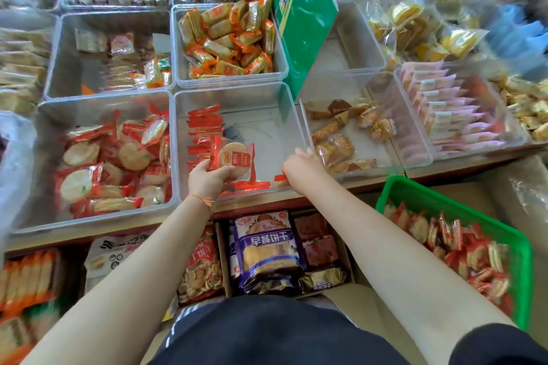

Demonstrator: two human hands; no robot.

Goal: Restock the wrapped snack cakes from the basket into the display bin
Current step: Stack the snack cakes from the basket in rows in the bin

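The tabletop (385, 179) carries clear bins of snacks. The green basket (462, 201) of cakes sits lower right. In the middle display bin (284, 127), the left hand (207, 179) grips a wrapped snack cake (232, 158); the right hand (302, 167) curls over the bin's right edge, its fingers hidden.

basket (458, 204) right of, below display bin (237, 95)

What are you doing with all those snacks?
A person is filling a clear display bin with wrapped snack cakes. The left hand holds one red-wrapped cake over a row already standing in the bin. The right hand reaches into the bin's near right corner. More cakes wait in the green basket.
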